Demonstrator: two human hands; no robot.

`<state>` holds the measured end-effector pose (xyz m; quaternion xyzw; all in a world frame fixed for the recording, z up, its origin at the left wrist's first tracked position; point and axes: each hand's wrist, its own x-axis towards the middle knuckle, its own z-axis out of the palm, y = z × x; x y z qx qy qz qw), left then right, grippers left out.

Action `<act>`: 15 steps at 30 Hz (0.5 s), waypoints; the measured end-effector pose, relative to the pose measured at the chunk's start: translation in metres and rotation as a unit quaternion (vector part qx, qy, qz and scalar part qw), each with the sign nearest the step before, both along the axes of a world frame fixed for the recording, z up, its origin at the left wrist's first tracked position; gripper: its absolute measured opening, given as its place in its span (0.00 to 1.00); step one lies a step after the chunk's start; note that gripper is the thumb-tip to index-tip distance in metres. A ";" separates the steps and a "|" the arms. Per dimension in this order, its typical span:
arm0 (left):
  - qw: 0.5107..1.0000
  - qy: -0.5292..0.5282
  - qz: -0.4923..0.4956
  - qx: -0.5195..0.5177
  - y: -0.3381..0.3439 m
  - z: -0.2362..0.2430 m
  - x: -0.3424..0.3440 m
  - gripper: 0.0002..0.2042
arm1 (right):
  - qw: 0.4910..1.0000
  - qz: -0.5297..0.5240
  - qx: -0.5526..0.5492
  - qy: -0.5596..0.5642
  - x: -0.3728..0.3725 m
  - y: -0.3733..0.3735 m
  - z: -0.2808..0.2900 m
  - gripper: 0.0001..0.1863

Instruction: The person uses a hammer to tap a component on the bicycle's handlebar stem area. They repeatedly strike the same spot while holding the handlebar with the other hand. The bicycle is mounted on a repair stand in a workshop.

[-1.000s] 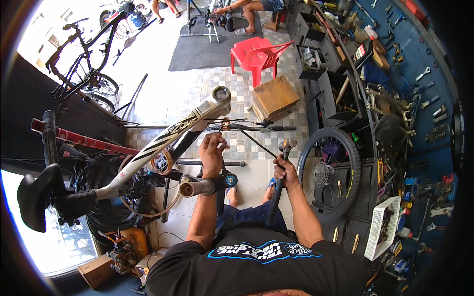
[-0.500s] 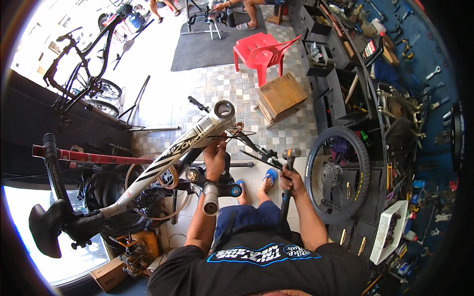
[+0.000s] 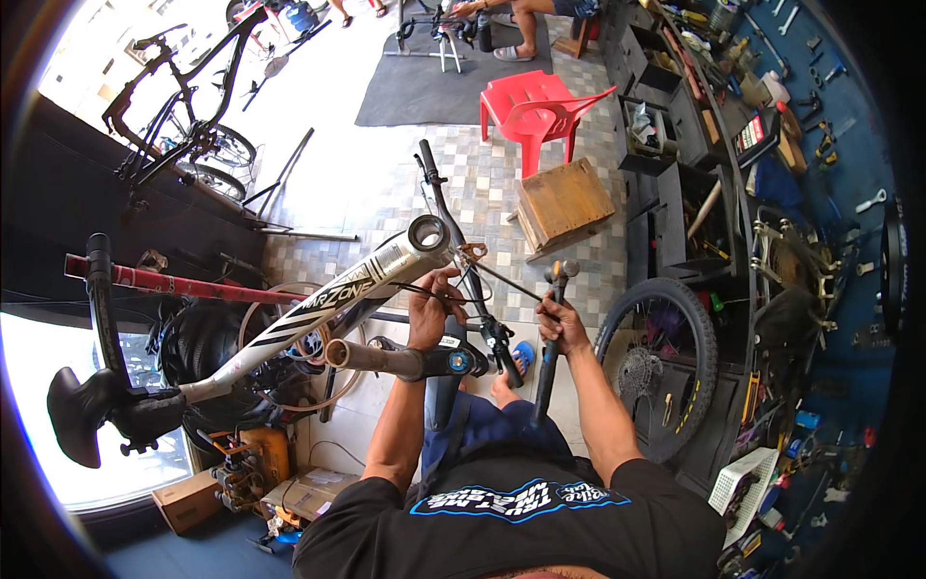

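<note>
My left hand (image 3: 433,311) is curled beneath the white bicycle frame (image 3: 316,309), among black cables (image 3: 415,288); what it grips is hard to make out. Just below it, a front fork (image 3: 383,359) has its metal steerer tube pointing left. My right hand (image 3: 561,323) grips an upright hammer (image 3: 547,384) by its long handle, head up, and a thin dark rod or cable reaches it from the upper left. A loose black handlebar (image 3: 439,193) with levers hangs between my hands, behind the frame's head tube (image 3: 427,234).
A wheel (image 3: 694,347) leans by the drawer cabinet (image 3: 666,183) at right, below the tool wall (image 3: 839,145). A red chair (image 3: 526,106) and wooden box (image 3: 564,207) stand ahead. Bikes (image 3: 193,116) are at left; a co-worker's leg (image 3: 516,24) shows at the top.
The handlebar has swung from lying crosswise to running toward me between my hands. The fork's steerer has turned to point left. The white frame's head tube has shifted. My right hand still holds the hammer.
</note>
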<state>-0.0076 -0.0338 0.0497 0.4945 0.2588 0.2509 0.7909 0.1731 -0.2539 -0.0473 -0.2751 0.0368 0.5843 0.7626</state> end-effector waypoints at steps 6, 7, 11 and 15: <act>0.993 0.107 0.056 -0.006 0.006 0.006 0.010 0.15 | 0.998 0.018 0.011 0.062 -0.032 0.032 -0.011 0.06; 0.991 0.126 0.040 0.011 0.008 0.005 0.010 0.16 | 0.997 0.013 0.016 0.080 -0.036 0.035 -0.013 0.06; 0.995 0.098 -0.022 -0.005 0.012 0.015 0.013 0.16 | 0.995 0.018 0.048 0.091 -0.046 0.041 -0.027 0.05; 0.991 0.121 -0.052 -0.038 0.018 0.017 0.010 0.15 | 0.998 0.034 -0.039 0.027 -0.056 0.054 -0.017 0.08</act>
